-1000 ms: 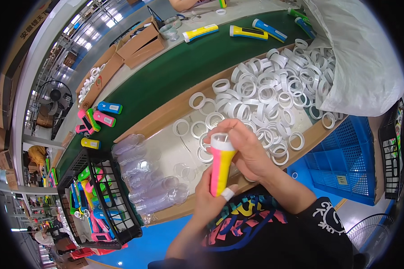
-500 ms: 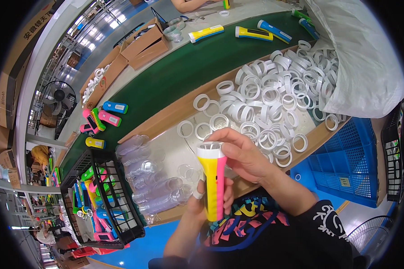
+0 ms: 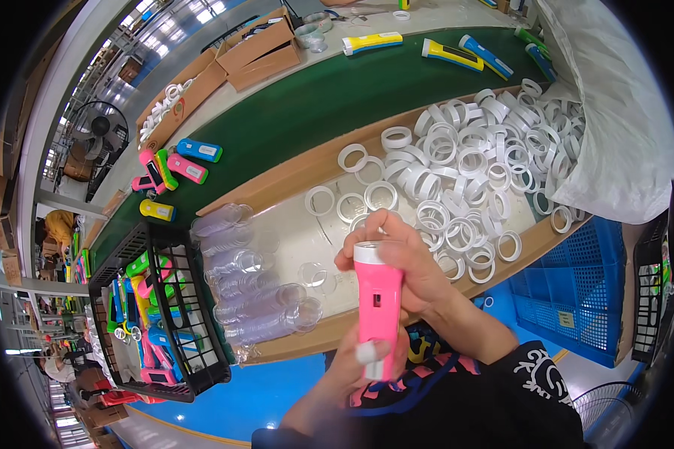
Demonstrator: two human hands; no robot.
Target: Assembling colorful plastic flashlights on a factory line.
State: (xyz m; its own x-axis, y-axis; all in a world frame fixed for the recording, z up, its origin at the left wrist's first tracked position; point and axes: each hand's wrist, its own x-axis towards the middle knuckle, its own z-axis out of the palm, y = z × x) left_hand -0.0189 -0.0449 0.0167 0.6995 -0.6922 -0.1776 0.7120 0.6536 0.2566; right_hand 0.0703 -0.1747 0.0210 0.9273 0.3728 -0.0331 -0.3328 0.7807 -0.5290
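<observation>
A flashlight [image 3: 380, 295] stands nearly upright in front of me, its pink side with a small dark switch slot toward me. My left hand [image 3: 347, 364] is closed around the lower handle; one finger wears a white wrap. At the top, my right hand [image 3: 418, 271] has its fingers curled round the white head ring [image 3: 367, 251], slightly blurred. Just beyond lies a shallow cardboard tray [image 3: 284, 181]. White rings [image 3: 464, 165] are heaped in its right part, and stacks of clear round lenses [image 3: 258, 307] lie at its left end.
Left of the tray, a black basket [image 3: 186, 318] holds several colourful flashlights. Behind runs a green belt [image 3: 277, 123] carrying more flashlights [image 3: 372, 43]. An open cardboard box [image 3: 258, 56] stands beyond it. A blue crate [image 3: 577, 288] and a white plastic bag [image 3: 621, 112] are at right.
The flashlight has turned about its length: its yellow half faced me before, now the pink side does. My right hand has moved round the head ring. The whole view has shifted slightly.
</observation>
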